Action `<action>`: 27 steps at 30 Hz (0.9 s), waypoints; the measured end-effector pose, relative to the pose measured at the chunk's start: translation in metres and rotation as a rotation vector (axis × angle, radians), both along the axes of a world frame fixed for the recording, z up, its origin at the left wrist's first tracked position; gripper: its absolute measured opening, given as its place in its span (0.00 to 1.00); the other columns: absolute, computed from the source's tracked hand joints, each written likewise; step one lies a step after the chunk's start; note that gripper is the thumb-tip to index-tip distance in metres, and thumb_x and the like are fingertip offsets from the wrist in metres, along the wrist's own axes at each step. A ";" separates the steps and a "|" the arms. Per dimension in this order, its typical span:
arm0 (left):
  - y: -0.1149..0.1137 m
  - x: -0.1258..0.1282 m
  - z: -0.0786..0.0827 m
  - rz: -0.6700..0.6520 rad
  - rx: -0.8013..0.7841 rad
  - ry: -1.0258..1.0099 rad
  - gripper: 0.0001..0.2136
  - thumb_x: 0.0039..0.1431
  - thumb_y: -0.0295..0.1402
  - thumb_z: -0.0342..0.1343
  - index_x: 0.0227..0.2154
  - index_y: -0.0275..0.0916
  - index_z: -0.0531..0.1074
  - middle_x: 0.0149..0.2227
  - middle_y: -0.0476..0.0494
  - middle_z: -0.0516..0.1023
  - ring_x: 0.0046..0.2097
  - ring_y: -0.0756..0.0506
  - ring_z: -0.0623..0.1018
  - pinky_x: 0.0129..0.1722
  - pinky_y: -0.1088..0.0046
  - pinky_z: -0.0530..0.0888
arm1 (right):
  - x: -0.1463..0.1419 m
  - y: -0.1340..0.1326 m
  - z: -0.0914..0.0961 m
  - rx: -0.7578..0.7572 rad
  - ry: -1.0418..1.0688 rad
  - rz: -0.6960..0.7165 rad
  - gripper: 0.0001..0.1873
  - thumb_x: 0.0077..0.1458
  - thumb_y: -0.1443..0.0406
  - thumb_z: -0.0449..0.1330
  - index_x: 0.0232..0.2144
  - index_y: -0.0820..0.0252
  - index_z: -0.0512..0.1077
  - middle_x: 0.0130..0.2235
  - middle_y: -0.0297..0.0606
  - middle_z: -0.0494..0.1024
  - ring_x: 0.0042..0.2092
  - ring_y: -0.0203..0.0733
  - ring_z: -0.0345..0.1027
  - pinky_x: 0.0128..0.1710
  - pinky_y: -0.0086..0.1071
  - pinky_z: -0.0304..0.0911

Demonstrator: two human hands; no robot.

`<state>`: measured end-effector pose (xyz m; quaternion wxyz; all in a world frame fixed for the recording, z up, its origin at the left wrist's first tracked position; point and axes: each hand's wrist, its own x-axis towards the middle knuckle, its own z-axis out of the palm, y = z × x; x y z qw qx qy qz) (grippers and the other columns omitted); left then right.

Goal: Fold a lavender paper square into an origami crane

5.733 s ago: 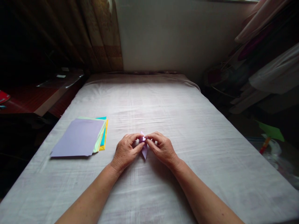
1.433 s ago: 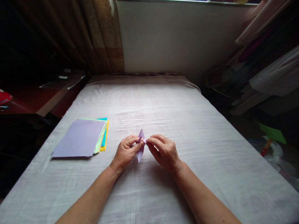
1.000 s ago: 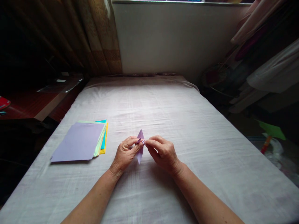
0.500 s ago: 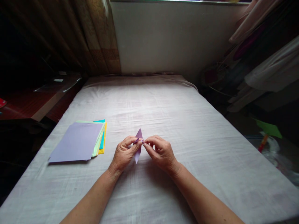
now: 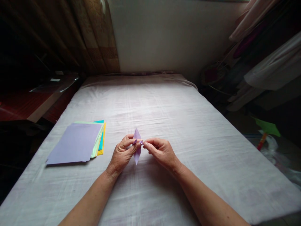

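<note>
A folded piece of purple paper (image 5: 136, 158), pointed at its far and near ends, is held above the cloth-covered surface (image 5: 150, 106). My left hand (image 5: 122, 153) pinches its middle between thumb and fingers, which partly hide the folds. From the other side, the thumb and forefinger of my right hand (image 5: 162, 152) close on a small tip at the paper's right side. Left of my hands lies a stack of paper with a purple sheet (image 5: 75, 142) on top.
Light green, teal and yellow edges (image 5: 101, 150) show under the purple sheet. A reddish-brown table (image 5: 23, 105) with a clear plastic sleeve stands at the left. Hanging clothes (image 5: 275, 72) and a green piece (image 5: 266, 126) are at the right, past the surface's edge.
The view has shifted slightly. My right thumb and forefinger have straightened a little at the paper's tip, and the paper's broad face has turned slightly. My left hand keeps its pinch.
</note>
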<state>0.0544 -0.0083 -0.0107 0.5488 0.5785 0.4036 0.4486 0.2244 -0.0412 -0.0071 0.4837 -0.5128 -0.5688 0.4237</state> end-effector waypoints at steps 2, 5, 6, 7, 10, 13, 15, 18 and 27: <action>0.000 -0.001 -0.001 -0.006 0.010 0.005 0.12 0.51 0.45 0.66 0.34 0.45 0.83 0.41 0.42 0.75 0.45 0.44 0.74 0.44 0.71 0.72 | 0.001 0.000 0.001 -0.034 0.047 0.003 0.15 0.56 0.55 0.60 0.27 0.61 0.77 0.25 0.35 0.76 0.25 0.32 0.63 0.24 0.26 0.60; 0.000 -0.001 -0.002 -0.019 0.027 0.015 0.13 0.51 0.46 0.66 0.35 0.44 0.83 0.41 0.41 0.75 0.45 0.44 0.74 0.44 0.70 0.73 | 0.002 0.000 0.005 -0.114 0.134 0.048 0.14 0.53 0.55 0.62 0.27 0.61 0.76 0.24 0.33 0.74 0.25 0.31 0.62 0.24 0.26 0.60; 0.000 -0.002 -0.002 -0.022 0.034 0.018 0.13 0.51 0.46 0.66 0.35 0.44 0.83 0.41 0.41 0.75 0.45 0.44 0.74 0.44 0.70 0.73 | 0.002 0.001 0.006 -0.145 0.163 0.067 0.14 0.52 0.55 0.63 0.28 0.61 0.77 0.25 0.33 0.74 0.25 0.31 0.62 0.25 0.26 0.61; 0.000 -0.002 -0.002 -0.025 0.039 0.023 0.13 0.51 0.46 0.66 0.35 0.44 0.83 0.41 0.41 0.75 0.45 0.44 0.74 0.44 0.70 0.73 | 0.002 0.001 0.007 -0.177 0.191 0.086 0.14 0.51 0.55 0.63 0.29 0.61 0.77 0.25 0.33 0.74 0.25 0.31 0.63 0.25 0.26 0.61; 0.000 -0.002 -0.001 -0.034 0.047 0.030 0.13 0.52 0.46 0.66 0.35 0.45 0.83 0.41 0.41 0.75 0.44 0.44 0.75 0.43 0.70 0.73 | 0.002 0.001 0.010 -0.244 0.269 0.124 0.15 0.48 0.54 0.66 0.29 0.61 0.77 0.27 0.32 0.74 0.26 0.31 0.63 0.26 0.26 0.63; 0.000 -0.003 0.000 -0.058 0.060 0.032 0.13 0.52 0.46 0.65 0.36 0.45 0.83 0.41 0.41 0.76 0.44 0.43 0.75 0.42 0.70 0.74 | 0.002 0.002 0.012 -0.251 0.331 0.133 0.15 0.47 0.54 0.67 0.28 0.60 0.76 0.27 0.32 0.75 0.26 0.30 0.63 0.26 0.26 0.63; 0.000 -0.003 0.000 -0.073 0.070 0.034 0.13 0.52 0.46 0.65 0.37 0.46 0.83 0.41 0.41 0.76 0.44 0.43 0.76 0.42 0.70 0.74 | 0.002 0.002 0.012 -0.242 0.348 0.130 0.15 0.47 0.54 0.67 0.28 0.60 0.76 0.27 0.32 0.75 0.26 0.30 0.63 0.26 0.26 0.62; 0.000 -0.003 -0.001 -0.080 0.086 0.042 0.13 0.52 0.46 0.65 0.38 0.47 0.83 0.41 0.41 0.76 0.44 0.43 0.76 0.43 0.70 0.74 | 0.002 0.002 0.012 -0.219 0.335 0.110 0.15 0.47 0.53 0.67 0.27 0.60 0.76 0.26 0.32 0.75 0.25 0.30 0.62 0.25 0.26 0.61; -0.003 0.000 0.000 -0.030 0.145 0.086 0.11 0.55 0.44 0.64 0.36 0.44 0.82 0.36 0.44 0.75 0.39 0.46 0.75 0.43 0.71 0.72 | -0.001 0.002 0.007 -0.138 0.212 0.074 0.16 0.51 0.53 0.63 0.26 0.60 0.74 0.23 0.31 0.71 0.24 0.31 0.60 0.24 0.26 0.58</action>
